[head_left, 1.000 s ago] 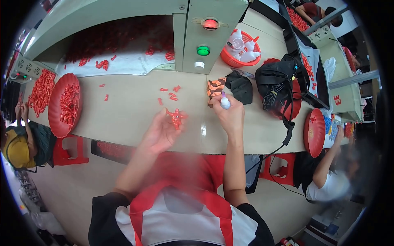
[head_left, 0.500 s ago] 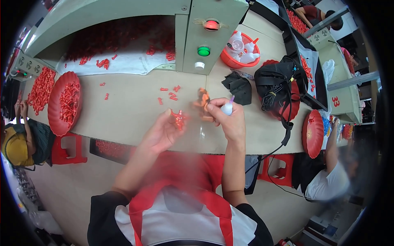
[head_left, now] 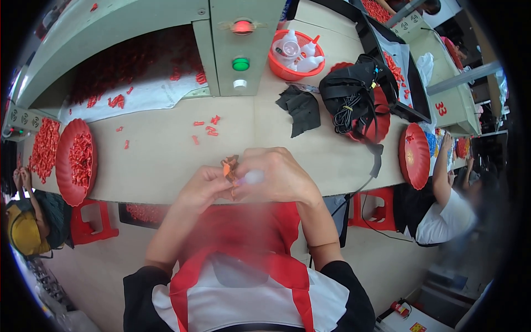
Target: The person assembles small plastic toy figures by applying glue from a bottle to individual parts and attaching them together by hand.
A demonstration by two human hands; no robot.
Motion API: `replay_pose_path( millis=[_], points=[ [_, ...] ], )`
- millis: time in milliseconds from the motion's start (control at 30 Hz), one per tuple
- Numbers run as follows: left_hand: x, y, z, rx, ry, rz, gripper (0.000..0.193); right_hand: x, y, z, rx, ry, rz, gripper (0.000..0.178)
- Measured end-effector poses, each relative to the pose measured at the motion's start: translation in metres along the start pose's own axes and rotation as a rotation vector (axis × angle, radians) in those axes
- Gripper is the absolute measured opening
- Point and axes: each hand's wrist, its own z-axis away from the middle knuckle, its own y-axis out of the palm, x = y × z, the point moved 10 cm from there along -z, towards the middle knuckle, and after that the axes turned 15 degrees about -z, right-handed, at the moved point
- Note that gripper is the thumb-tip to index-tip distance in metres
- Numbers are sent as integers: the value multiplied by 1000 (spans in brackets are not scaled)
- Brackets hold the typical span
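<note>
Near the table's front edge my two hands are close together. My left hand (head_left: 200,189) pinches a small orange-brown figure (head_left: 229,167) that stands up between the fingers. In my right hand (head_left: 283,174) is a small white squeeze bottle (head_left: 254,176), its purple tip turned left toward the figure; whether the tip touches it I cannot tell. The red piece seen before in the left hand is hidden or too blurred to make out. A few small red plastic pieces (head_left: 212,131) lie on the table beyond my hands.
Left stands a red dish (head_left: 62,182) of red pieces. Ahead is a pale green machine (head_left: 271,50) with a red and a green button. At right are an orange basket (head_left: 272,62) of white bottles, black cloth (head_left: 304,113), a black bag with cables (head_left: 345,88) and another red dish (head_left: 406,157).
My hands have come together, nearer to me and lower in the picture. The figure has passed from my right hand to the left. The bottle's tip has swung from upward to leftward.
</note>
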Motion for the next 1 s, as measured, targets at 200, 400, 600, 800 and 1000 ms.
replay_pose_path(
  millis=[200,400,600,800,1000],
  points=[
    [-12,9,-1,23,16,-119,22,4,-6,6,84,-114,-110,15],
    [-23,2,-6,-9,129,39,44,-38,-89,28,-613,-15,-212,18],
    [-7,-2,-13,16,105,346,53,-38,-103,51,-836,-11,-15,24],
    [3,-9,-15,18,36,538,53,-44,-79,35,-734,-11,-2,21],
    [4,-4,-22,128,40,645,42,-56,-77,36,-753,3,-15,19]
  ],
)
